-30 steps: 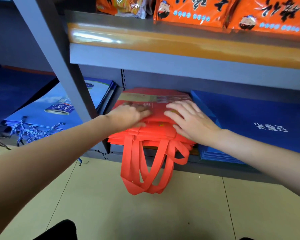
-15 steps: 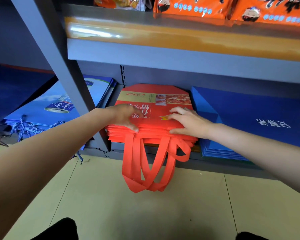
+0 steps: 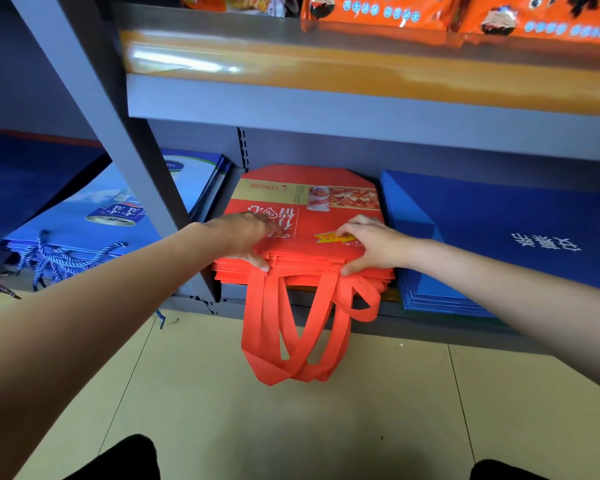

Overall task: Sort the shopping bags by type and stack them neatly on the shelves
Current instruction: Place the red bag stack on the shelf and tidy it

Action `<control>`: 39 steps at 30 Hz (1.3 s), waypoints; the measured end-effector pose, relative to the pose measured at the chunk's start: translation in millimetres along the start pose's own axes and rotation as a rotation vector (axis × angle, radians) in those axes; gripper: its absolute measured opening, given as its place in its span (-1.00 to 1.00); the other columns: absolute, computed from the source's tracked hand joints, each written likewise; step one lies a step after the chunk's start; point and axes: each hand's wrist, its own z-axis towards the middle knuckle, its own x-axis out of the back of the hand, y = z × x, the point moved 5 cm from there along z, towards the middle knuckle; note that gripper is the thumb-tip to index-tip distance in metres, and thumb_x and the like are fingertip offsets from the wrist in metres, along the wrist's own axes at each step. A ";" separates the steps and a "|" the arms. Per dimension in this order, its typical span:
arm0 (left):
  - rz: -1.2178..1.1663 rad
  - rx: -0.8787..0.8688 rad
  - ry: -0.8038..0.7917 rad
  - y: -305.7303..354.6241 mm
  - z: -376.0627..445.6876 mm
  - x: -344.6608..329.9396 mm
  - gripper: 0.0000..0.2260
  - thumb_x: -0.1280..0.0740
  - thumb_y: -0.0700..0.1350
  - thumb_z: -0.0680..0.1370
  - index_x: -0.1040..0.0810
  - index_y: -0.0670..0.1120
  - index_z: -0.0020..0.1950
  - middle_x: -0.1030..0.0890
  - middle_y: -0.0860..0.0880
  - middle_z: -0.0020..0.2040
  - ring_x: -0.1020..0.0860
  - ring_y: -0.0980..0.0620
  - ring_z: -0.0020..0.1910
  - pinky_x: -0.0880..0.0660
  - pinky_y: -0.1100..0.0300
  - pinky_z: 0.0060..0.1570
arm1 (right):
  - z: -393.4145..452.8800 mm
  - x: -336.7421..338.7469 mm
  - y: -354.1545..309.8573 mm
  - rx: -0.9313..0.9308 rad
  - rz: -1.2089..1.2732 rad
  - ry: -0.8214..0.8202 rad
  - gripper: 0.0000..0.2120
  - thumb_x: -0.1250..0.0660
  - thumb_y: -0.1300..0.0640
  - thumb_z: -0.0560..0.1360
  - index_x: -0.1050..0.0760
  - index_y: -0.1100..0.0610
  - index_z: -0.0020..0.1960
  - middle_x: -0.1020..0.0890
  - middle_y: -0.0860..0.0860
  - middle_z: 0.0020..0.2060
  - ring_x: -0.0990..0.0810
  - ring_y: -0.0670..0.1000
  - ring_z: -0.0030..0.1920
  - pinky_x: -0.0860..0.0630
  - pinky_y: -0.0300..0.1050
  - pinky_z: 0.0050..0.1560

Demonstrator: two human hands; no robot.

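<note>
Left hand (image 3: 246, 237): rests palm down on the near left corner of the red bags (image 3: 305, 223); fingers lie over the top sheet and the thumb is curled under the front edge, so it pinches the upper layers of the stack.
Right hand (image 3: 371, 244): on the near right corner of the same stack, fingers bent over the top, thumb tucked under the front edge, clamped on the upper layers.
Red bags: a flat stack on the bottom shelf (image 3: 430, 323), directly under both hands; the printed top face runs back from the fingertips toward the rear wall.
Handles (image 3: 302, 327): red straps hang from the stack's front edge, below and between the two hands, looping down past the shelf lip toward the floor (image 3: 326, 427).
Dark blue bags (image 3: 499, 244): a flat pile just right of the right hand, beside the red stack; whether the two piles touch I cannot tell.
Light blue bags (image 3: 94, 216): a pile left of the left forearm, beyond the post (image 3: 118, 147), with twisted blue-and-white cords (image 3: 56, 258) trailing off its near edge.
Post: grey upright, just left of the left hand, between the red and light blue piles.
Upper shelf (image 3: 361, 102): above both hands; orange packets (image 3: 378, 12) lie on it.
</note>
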 end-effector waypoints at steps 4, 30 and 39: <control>0.102 -0.009 -0.031 8.1 6.9 -1.0 -0.31 -0.39 0.17 0.43 -0.25 -0.08 0.45 -0.42 -0.09 0.35 -0.42 -0.11 0.29 -0.42 0.03 0.22 | -0.3 -3.1 -0.5 0.047 -0.141 -0.042 -0.15 -0.50 -0.13 0.31 -0.19 0.04 0.47 -0.26 0.00 0.36 -0.25 0.08 0.35 -0.32 0.01 0.34; -0.004 0.042 -0.061 15.4 15.7 7.1 -0.20 -0.42 0.19 0.39 -0.14 -0.04 0.50 -0.32 -0.10 0.44 -0.30 -0.15 0.39 -0.36 -0.02 0.30 | 15.3 5.3 -18.4 -0.023 -0.236 -0.099 -0.08 -0.48 -0.22 0.28 -0.07 -0.11 0.49 -0.08 0.01 0.46 0.02 0.19 0.47 -0.07 0.26 0.42; -0.221 0.037 0.258 -7.2 1.7 39.9 -0.66 -0.31 -0.03 0.54 -0.50 -0.10 0.28 -0.62 -0.14 0.04 -0.52 -0.12 0.05 -0.43 0.17 0.04 | 5.9 63.0 -13.7 0.070 -0.050 0.144 -0.41 -0.51 -0.02 0.34 -0.42 0.05 0.31 -0.42 0.11 0.27 -0.39 0.11 0.29 -0.31 -0.15 0.21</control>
